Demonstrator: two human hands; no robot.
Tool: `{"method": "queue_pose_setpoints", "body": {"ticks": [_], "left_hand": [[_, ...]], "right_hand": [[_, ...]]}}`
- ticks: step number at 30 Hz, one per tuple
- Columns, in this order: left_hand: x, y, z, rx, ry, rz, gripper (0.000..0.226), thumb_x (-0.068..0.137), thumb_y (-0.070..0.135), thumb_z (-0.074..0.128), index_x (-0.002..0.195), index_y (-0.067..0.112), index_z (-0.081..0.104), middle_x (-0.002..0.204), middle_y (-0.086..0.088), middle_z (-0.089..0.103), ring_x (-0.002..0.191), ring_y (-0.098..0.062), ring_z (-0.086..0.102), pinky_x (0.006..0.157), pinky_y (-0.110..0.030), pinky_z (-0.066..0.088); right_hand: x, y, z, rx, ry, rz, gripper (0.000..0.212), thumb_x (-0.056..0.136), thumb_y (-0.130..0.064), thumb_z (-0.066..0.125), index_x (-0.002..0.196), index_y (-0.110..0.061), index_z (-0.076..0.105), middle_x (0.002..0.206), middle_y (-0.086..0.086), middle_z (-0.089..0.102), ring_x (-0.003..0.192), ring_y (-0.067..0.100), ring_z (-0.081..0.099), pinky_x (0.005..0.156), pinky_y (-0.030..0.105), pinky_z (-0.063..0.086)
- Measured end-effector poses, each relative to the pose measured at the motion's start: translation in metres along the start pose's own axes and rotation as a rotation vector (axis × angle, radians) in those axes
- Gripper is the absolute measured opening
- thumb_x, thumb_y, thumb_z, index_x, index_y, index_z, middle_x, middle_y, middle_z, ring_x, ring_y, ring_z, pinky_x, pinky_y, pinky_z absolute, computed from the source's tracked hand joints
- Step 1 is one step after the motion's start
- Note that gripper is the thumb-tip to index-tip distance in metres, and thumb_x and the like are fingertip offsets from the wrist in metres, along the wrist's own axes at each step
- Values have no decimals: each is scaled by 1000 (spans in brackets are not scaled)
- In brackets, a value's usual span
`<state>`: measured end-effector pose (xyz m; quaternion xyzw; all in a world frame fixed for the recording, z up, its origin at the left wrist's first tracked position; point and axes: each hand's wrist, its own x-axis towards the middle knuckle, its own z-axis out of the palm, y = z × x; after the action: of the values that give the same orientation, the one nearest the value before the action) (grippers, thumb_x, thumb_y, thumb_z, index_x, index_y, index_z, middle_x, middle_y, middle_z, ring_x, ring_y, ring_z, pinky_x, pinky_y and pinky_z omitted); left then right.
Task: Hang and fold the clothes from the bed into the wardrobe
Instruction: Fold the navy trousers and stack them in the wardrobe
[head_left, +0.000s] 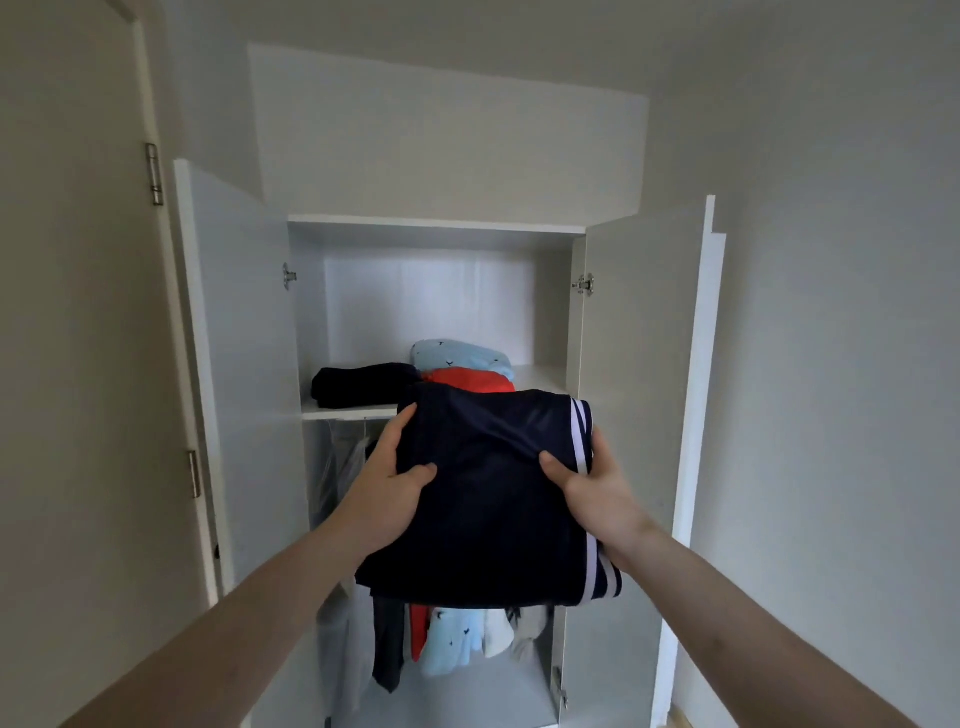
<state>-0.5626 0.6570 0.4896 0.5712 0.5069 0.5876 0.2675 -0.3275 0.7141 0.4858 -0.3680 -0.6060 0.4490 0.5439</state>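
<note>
A folded dark navy garment (488, 499) with white side stripes is held up in front of the open white wardrobe (441, 291). My left hand (389, 483) grips its left edge with the thumb on top. My right hand (597, 483) grips its right side by the stripes, thumb on top too. The garment's far edge reaches the wardrobe shelf (348, 412). On that shelf lie a folded black garment (358, 384), a folded red garment (467, 379) and a light blue patterned one (457, 353) on top of it.
Both wardrobe doors (244, 332) stand open to the sides. Below the shelf hang several clothes (452, 639), among them dark, red, light blue and white pieces, plus a clear plastic cover (337, 467). A room door (78, 364) stands at the left.
</note>
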Motion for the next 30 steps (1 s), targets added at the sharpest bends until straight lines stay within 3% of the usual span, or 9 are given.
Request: {"method": "queue_pose_setpoints", "body": {"ticks": [2, 5, 8, 10, 16, 20, 25, 30], "left_hand": [[35, -11, 7, 2, 24, -4, 73, 98, -6, 55, 155, 35, 33, 138, 15, 54, 111, 14, 55, 101, -14, 45], [97, -23, 20, 26, 28, 11, 74, 99, -5, 55, 157, 33, 30, 139, 14, 53, 115, 12, 52, 97, -8, 43], [148, -35, 31, 42, 25, 20, 74, 100, 0, 56, 157, 36, 28, 133, 24, 51, 116, 11, 53, 100, -13, 42], [172, -44, 34, 44, 18, 13, 73, 101, 3, 56, 158, 38, 26, 137, 21, 50, 118, 10, 51, 96, -11, 42], [250, -80, 27, 36, 88, -30, 73, 101, 2, 56, 159, 34, 27, 144, 11, 50, 118, 7, 52, 91, -8, 45], [305, -103, 12, 44, 120, -32, 74, 100, 0, 57, 160, 30, 27, 148, 6, 48, 128, -8, 52, 99, -16, 43], [384, -128, -15, 74, 75, -64, 74, 101, 6, 56, 161, 33, 22, 137, 13, 48, 107, 8, 53, 82, -8, 45], [475, -154, -52, 77, 97, -90, 74, 99, 5, 56, 161, 28, 23, 148, 4, 46, 118, -10, 52, 95, -22, 43]], "right_hand": [[41, 13, -1, 19, -1, 2, 43, 95, -18, 71, 132, -33, 55, 118, -7, 73, 104, 12, 72, 95, 37, 58], [107, 28, -5, 58, -7, 6, 40, 95, -16, 71, 129, -33, 57, 115, -6, 74, 98, 10, 74, 86, 30, 60], [164, 37, -10, 66, -27, 14, 39, 95, -19, 71, 129, -34, 56, 111, -8, 75, 94, 9, 74, 76, 24, 60], [196, 45, -10, 70, -41, 20, 41, 96, -19, 71, 131, -32, 54, 112, -8, 73, 96, 11, 73, 72, 22, 59], [289, 74, 15, 57, -82, 22, 38, 95, -14, 70, 127, -31, 57, 110, -6, 75, 96, 11, 73, 77, 25, 59], [351, 95, 41, 66, -113, 34, 43, 95, -18, 72, 132, -32, 56, 117, -4, 74, 103, 17, 73, 87, 36, 60], [423, 107, 79, 61, -83, 31, 41, 95, -17, 71, 131, -28, 55, 115, -3, 73, 102, 19, 72, 91, 39, 60], [507, 116, 128, 64, -93, 46, 34, 95, -17, 72, 123, -29, 55, 113, -1, 71, 100, 21, 72, 85, 39, 60]]}}
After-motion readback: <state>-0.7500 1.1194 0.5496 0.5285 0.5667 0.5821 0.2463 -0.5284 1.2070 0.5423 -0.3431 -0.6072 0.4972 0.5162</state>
